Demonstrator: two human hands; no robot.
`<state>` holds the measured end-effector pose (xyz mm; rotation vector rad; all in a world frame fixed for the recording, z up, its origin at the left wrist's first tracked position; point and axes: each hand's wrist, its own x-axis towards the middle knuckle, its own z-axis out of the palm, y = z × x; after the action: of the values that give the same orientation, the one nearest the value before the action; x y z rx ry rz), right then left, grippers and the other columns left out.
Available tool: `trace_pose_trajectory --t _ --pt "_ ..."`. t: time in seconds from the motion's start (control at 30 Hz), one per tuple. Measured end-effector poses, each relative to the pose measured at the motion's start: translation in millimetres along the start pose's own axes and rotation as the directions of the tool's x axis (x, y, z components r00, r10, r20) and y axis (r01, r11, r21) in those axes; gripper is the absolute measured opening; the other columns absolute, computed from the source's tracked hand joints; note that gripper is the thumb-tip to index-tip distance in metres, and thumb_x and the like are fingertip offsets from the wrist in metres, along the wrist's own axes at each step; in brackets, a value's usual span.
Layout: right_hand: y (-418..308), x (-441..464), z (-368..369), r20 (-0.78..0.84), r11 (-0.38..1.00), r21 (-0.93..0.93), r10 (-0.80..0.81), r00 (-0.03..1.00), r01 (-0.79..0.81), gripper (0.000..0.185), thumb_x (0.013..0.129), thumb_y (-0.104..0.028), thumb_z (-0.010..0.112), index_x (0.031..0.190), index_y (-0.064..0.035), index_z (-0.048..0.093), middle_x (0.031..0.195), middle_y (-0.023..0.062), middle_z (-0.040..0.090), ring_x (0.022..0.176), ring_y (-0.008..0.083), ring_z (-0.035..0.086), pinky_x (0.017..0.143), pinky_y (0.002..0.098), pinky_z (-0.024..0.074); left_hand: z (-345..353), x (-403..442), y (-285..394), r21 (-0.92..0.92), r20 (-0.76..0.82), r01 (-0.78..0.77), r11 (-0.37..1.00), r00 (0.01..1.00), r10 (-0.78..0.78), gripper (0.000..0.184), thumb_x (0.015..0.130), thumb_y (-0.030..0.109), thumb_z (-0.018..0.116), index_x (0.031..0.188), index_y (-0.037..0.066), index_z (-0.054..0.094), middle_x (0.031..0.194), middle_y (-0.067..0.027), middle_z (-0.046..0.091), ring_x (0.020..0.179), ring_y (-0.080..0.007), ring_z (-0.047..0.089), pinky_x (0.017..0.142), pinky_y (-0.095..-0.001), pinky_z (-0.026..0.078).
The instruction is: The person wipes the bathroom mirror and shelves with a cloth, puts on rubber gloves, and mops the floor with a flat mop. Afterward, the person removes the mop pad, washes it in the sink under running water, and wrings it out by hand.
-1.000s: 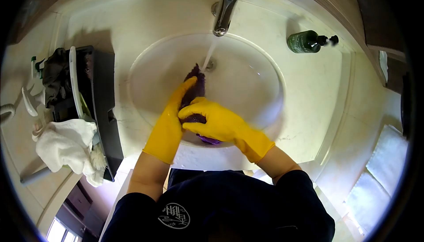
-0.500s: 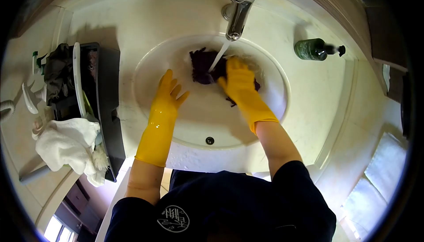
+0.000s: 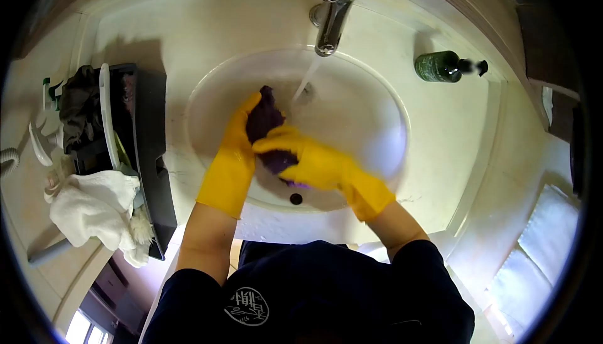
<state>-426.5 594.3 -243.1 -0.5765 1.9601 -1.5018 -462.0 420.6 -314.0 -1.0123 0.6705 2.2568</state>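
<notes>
Both of my hands wear long yellow rubber gloves and hold a dark purple cloth [image 3: 264, 120] over the left part of the white oval sink [image 3: 377, 174]. My left hand [image 3: 240, 129] grips the cloth from its left side, with the thumb side near the top. Across its lower part, my right hand [image 3: 295, 155] is closed, fingers wrapped around it. From the chrome faucet [image 3: 333, 27], water runs into the basin just right of the cloth. The drain shows under the stream.
Left of the sink stands a dark grey caddy [image 3: 151, 155] with dark cloths, a white-handled tool and a white towel [image 3: 94, 206] draped over it. A green pump bottle [image 3: 438, 66] is at the back right. Folded white towels [image 3: 546, 231] lie at the far right.
The purple cloth was under the water in the basin beneath my right hand. Now it is lifted to the left, and my left hand, open before, has closed on it too.
</notes>
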Motion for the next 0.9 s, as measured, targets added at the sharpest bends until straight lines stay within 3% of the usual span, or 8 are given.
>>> trace_pose_trajectory --t 0.23,0.33,0.37,0.47,0.57,0.7,0.77,0.9 --pt "-12 -23 20 -0.189 0.96 0.142 0.266 0.945 -0.242 0.032 0.079 -0.015 0.068 0.11 -0.0086 0.063 0.104 0.014 0.061 0.095 0.0292 0.06 0.088 0.0324 0.0457 8 -2 -55 0.102 -0.045 0.145 0.984 0.989 -0.141 0.015 0.088 0.023 0.06 0.092 0.008 0.06 0.087 -0.0093 0.064 0.076 -0.0232 0.061 0.066 -0.0347 0.052" --pt "27 -24 15 -0.657 0.848 0.474 0.52 0.546 -0.238 0.026 0.083 -0.016 0.066 0.105 -0.0037 0.063 0.092 0.007 0.066 0.083 0.0189 0.062 0.077 0.0303 0.05 -4 21 -75 0.046 0.47 0.199 0.979 0.86 -0.197 0.03 0.094 0.023 0.05 0.116 0.002 0.053 0.102 -0.0097 0.063 0.091 -0.0264 0.061 0.082 -0.0407 0.05" --pt "38 -25 12 -0.735 0.835 0.518 0.547 0.401 -0.188 0.025 0.084 -0.015 0.066 0.104 -0.0019 0.063 0.092 0.0061 0.066 0.083 0.0165 0.061 0.076 0.0299 0.0502 24 -22 -72 -0.266 0.17 0.14 0.954 0.981 -0.097 0.037 0.094 0.024 0.051 0.124 0.002 0.049 0.116 -0.0119 0.059 0.104 -0.0274 0.058 0.091 -0.0402 0.047" --pt "46 -36 3 -0.694 0.681 0.717 0.679 0.241 0.147 0.036 0.081 -0.021 0.071 0.11 -0.0024 0.058 0.096 0.0067 0.063 0.085 0.0168 0.06 0.077 0.0287 0.0499 31 -64 -71 0.313 0.242 -0.078 0.947 0.97 0.0 0.043 0.09 0.025 0.057 0.127 0.005 0.048 0.123 -0.0139 0.056 0.113 -0.0284 0.054 0.095 -0.0395 0.044" --pt "9 -34 8 -0.689 0.612 0.715 0.7 0.19 0.339 0.04 0.081 -0.02 0.071 0.114 -0.0034 0.055 0.101 0.0084 0.061 0.089 0.0177 0.058 0.079 0.0299 0.0494 -32 -36 -102 0.854 0.483 -0.514 0.08 0.841 0.246 0.055 0.077 0.024 0.069 0.126 0.007 0.05 0.123 -0.0113 0.057 0.111 -0.0297 0.053 0.098 -0.0367 0.041" --pt "-18 -56 17 -0.716 0.641 0.696 0.649 0.256 0.322 0.051 0.086 -0.015 0.065 0.13 -0.0029 0.044 0.12 0.0101 0.051 0.104 0.018 0.052 0.089 0.0291 0.0445 -49 -8 -45 0.862 0.457 -0.505 -0.045 0.735 0.501 0.052 0.075 0.015 0.071 0.123 0.007 0.056 0.122 -0.0119 0.057 0.113 -0.0275 0.052 0.098 -0.0356 0.04" --pt "-8 -73 22 -0.763 0.835 0.547 0.526 0.375 -0.058 0.056 0.086 -0.015 0.063 0.136 -0.0043 0.039 0.131 0.0119 0.046 0.117 0.0222 0.047 0.096 0.0327 0.0411 -35 -15 -7 0.9 0.293 -0.435 0.014 0.631 0.718 0.045 0.078 0.011 0.07 0.121 0.007 0.058 0.121 -0.0098 0.058 0.111 -0.023 0.053 0.096 -0.0323 0.041" --pt "25 -61 -17 -0.693 0.785 -0.388 0.098 0.714 -0.484 0.066 0.078 -0.023 0.069 0.136 -0.0065 0.042 0.137 0.0171 0.042 0.125 0.0318 0.04 0.106 0.0424 0.0309 -3 -38 5 0.817 -0.063 -0.43 0.383 0.595 0.802 0.042 0.081 0.018 0.07 0.12 0.006 0.056 0.115 -0.0074 0.058 0.111 -0.0196 0.051 0.096 -0.0309 0.04"
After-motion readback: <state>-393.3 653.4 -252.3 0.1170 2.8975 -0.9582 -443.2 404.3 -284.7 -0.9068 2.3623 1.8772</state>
